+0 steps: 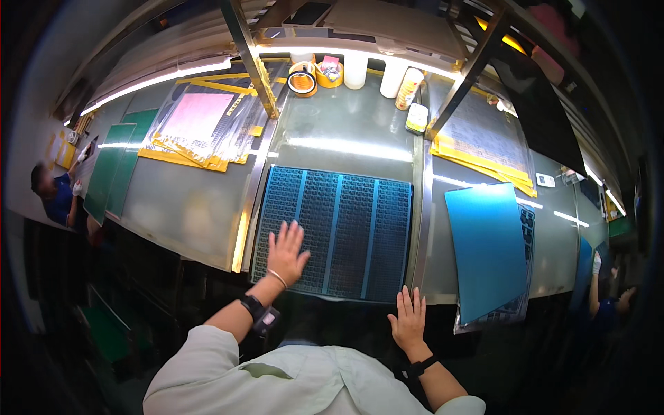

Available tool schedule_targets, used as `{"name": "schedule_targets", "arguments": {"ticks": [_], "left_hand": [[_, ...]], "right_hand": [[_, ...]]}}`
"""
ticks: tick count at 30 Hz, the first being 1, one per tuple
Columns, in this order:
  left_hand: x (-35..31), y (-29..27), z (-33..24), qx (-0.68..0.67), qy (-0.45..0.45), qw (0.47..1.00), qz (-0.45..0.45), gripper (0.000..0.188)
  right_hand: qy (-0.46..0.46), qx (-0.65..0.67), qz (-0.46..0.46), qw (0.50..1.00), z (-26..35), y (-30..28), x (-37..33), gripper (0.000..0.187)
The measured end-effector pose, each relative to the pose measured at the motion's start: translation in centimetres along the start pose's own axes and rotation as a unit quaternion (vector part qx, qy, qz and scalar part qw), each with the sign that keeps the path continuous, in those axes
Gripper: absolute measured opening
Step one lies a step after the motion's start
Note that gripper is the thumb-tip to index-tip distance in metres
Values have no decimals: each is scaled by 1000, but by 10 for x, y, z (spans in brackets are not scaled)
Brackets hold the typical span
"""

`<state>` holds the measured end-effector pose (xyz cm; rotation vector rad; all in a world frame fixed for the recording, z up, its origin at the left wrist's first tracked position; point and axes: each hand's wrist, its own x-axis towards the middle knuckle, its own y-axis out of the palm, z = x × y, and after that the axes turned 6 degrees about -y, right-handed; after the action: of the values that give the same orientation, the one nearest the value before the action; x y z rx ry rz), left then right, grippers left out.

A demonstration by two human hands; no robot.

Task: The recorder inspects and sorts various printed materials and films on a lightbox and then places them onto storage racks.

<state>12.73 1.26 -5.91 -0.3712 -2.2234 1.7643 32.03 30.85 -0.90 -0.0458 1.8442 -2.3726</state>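
Patterned dark panel w/ blue stripes [339, 235] is lying flat at the table's [332, 121] front edge, mid-section, directly in front of the person. L grip [285, 257] is reaching over the panel's L part, palm down, fingers spreading loose, grasping nothing; can't tell if it's pressing or just hovering. R grip [409, 325] is resting or hovering (can't tell) by the panel's front R corner, fingers extending fwd, also holding nothing.

R of the panel, a plain blue sheet [487, 249] is lying askew on a patterned film [528, 232], both overhanging the table's front edge. Behind them, twd the back edge, yellow-bordered films [481, 135] are lying stacked. More films w/ a pink sheet [200, 114] on top are sitting twd the back edge on the L; green boards [111, 166] are lying nr the L end, a co-worker [59, 197] leaning in there. Tape rolls [302, 79], white bottles [355, 72] & a small tub [416, 117] are standing along the back edge, btwn two metal posts [470, 76], which are blocking bits of the view.
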Motion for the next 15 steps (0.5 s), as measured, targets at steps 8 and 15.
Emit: {"name": "schedule_targets", "arguments": {"ticks": [8,15], "left_hand": [[-71,-26,-1,-92,-162,972,-143,49],[-113,-8,65,-567,-587,575,64,33]], "right_hand": [[42,74,-51,995,11,-2,-28,64],[-34,46,-58,997,-28,-7,21,70]]}}
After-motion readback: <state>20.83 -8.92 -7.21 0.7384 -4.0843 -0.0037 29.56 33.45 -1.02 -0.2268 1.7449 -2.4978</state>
